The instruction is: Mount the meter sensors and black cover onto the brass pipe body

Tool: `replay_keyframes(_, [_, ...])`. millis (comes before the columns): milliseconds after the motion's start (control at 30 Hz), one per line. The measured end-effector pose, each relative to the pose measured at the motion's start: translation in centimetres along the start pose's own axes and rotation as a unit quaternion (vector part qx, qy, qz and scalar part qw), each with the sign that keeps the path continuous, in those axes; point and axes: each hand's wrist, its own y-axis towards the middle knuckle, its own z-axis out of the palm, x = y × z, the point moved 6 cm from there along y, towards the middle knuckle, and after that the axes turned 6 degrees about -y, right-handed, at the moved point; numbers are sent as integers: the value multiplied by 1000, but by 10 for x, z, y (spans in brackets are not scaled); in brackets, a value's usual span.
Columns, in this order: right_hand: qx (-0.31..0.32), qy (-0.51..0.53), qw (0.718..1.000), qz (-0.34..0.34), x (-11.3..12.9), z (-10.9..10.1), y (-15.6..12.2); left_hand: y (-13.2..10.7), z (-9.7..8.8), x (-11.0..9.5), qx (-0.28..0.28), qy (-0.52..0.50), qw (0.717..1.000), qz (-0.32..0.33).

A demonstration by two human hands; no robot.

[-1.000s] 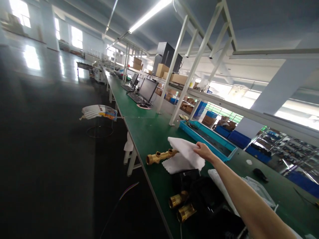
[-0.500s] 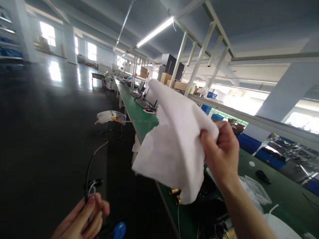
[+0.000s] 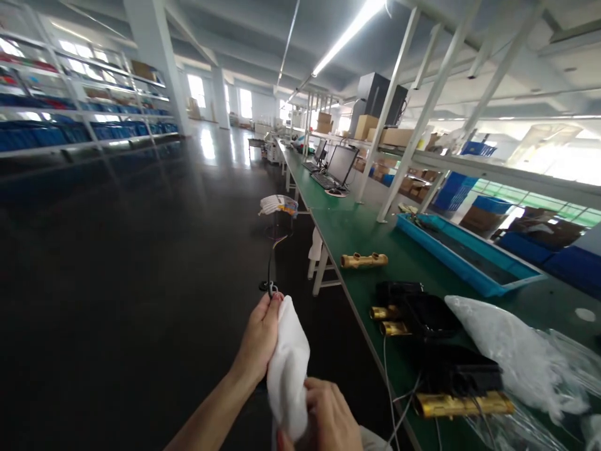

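Note:
My left hand is closed around a thin black cable with a small black part and a grey loop just above the fingertips. A white cloth hangs down beside that hand, its upper end against the thumb. Lower down, my right hand has its fingers closed on the cloth's right side; some fingertips are hidden by it. On the green bench to the right lie brass pipe fittings, one alone and others joined to black housings.
A blue tray lies along the bench, near clear plastic bags. Farther off are a monitor and keyboard. A stool with a printed bag stands left of the bench. Shelves with blue bins line the far left.
My right hand has brought the white cloth from over the bench down to my left hand. The view has turned left, bringing shelves into sight. My left hand still holds the cable.

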Motion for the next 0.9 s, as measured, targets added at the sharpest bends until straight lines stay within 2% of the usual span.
replay_keyframes(100, [86, 77, 984, 132, -11, -8, 12, -17, 11, -9, 47, 38, 998, 21])
replay_keyframes(233, [205, 198, 941, 181, -12, -6, 39, -39, 30, -26, 137, 114, 982, 68])
replay_keyframes(333, [253, 281, 893, 243, -13, 4, 43, -45, 34, -30, 160, 144, 973, 81])
replay_keyframes(467, [222, 364, 834, 350, -19, 5, 32, -43, 29, -25, 168, 117, 978, 48])
replay_keyframes(633, [113, 462, 748, 464, -36, -13, 27, -47, 28, -20, 212, 48, 976, -21])
replay_keyframes(767, [75, 491, 714, 494, -45, -24, 35, -49, 26, -20, 233, 24, 972, -34])
replay_keyframes(900, [71, 537, 678, 496, -41, -28, 42, -46, 21, -28, 253, 23, 967, -18])
